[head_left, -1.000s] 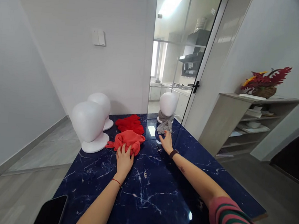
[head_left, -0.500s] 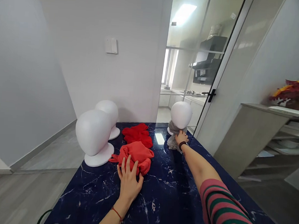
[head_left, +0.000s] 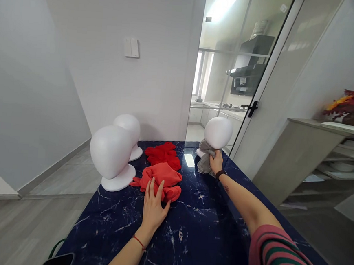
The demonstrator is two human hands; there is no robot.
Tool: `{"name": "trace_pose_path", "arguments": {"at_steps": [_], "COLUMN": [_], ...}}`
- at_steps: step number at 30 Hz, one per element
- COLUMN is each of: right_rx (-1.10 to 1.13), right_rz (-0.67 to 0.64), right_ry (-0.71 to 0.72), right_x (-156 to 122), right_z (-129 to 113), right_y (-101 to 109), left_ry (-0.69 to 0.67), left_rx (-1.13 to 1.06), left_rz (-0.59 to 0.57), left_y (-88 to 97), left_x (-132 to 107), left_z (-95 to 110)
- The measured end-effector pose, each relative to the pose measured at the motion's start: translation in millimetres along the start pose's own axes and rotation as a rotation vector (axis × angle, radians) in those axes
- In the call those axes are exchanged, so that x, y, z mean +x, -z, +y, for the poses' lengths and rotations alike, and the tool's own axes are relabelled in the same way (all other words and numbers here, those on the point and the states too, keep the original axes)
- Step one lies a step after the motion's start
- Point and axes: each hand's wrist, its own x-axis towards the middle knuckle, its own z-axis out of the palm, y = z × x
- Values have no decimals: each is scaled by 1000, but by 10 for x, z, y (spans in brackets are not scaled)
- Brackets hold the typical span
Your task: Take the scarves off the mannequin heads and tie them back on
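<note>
My left hand (head_left: 154,206) lies flat with fingers spread on the dark blue marble table (head_left: 193,240), its fingertips touching an orange-red cloth (head_left: 161,179). A brighter red cloth (head_left: 164,154) lies just behind that one. My right hand (head_left: 216,160) is stretched to the far end and grips a grey cloth (head_left: 204,161) hanging round the neck of a white mannequin head (head_left: 218,132). Two more white mannequin heads stand at the far left, one nearer (head_left: 111,154) and one behind (head_left: 128,128).
A glass sliding door (head_left: 260,86) with a black handle stands behind the table's far right corner. A grey shelf unit (head_left: 316,159) with a flower basket (head_left: 352,107) is on the right. A dark phone (head_left: 58,262) lies at the near left table corner.
My right hand reached from the tabletop to the far mannequin head and closed on the grey cloth. My left hand slid slightly back, staying flat at the orange-red cloth. The view shifted left.
</note>
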Motion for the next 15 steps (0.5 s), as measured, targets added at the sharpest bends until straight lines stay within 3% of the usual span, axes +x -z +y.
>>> {"name": "trace_pose_path", "arguments": {"at_steps": [8,15], "right_rx": [199,361], "right_rz": [147,39], "right_ry": [125,191], "right_x": [-1044,-2000], "right_z": [-47,-306], "right_y": [682,1239], "left_ry": [53,30], "left_rx": [17,63], "left_rz": [23,62], "left_y": [-28,123], "left_x": [8,-34], "left_z": [-90,64]}}
